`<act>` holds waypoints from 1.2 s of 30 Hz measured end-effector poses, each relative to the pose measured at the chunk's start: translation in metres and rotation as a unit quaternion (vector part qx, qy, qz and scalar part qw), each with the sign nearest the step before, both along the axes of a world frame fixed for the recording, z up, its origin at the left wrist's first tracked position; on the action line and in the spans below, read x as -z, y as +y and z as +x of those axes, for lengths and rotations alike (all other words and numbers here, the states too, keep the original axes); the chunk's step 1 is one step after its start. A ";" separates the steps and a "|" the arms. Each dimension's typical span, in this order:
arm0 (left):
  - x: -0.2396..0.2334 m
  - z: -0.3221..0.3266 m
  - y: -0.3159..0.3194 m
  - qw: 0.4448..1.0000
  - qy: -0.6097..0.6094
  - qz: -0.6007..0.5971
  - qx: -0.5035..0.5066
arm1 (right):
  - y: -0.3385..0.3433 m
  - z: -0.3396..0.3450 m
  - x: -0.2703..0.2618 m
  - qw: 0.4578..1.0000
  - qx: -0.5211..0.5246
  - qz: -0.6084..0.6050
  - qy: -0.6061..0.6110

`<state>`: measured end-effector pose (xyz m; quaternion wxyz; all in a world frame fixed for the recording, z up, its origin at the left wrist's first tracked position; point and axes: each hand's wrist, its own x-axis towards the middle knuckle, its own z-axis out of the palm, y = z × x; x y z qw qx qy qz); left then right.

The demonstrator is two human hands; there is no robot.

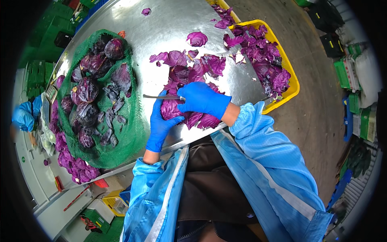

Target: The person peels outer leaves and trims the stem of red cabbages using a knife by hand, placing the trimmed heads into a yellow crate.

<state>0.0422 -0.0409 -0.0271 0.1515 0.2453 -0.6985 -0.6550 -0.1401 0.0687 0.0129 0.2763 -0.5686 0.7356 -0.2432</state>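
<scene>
My left hand (161,124), in a blue glove, grips a red cabbage head (171,109) from its left side, close to the table's near edge. In my gloved right hand (202,99) is a knife (161,97), its narrow blade pointing left across the top of the cabbage and over my left fingers. Loose purple cabbage leaves (184,72) lie in a heap just beyond and beside both hands, and more stick out below my right hand. Part of the cabbage head is hidden under my right hand.
On the metal table (145,33), a green mesh sack (133,133) at left holds several dark cabbage heads (87,89). Trimmed heads (78,169) line the left edge. A yellow crate (294,81) of leaves stands at right. A person in blue (23,116) is at far left.
</scene>
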 end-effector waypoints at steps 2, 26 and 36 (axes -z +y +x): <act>-0.003 0.000 -0.004 0.999 -0.016 -0.005 0.048 | -0.003 -0.004 0.002 1.000 -0.023 -0.015 0.015; -0.014 0.048 0.013 0.985 -0.079 -0.153 -0.023 | 0.017 0.036 0.004 0.986 0.065 0.099 -0.120; -0.012 0.028 0.016 0.994 -0.060 -0.023 -0.086 | 0.018 0.035 0.037 0.992 0.094 0.057 -0.067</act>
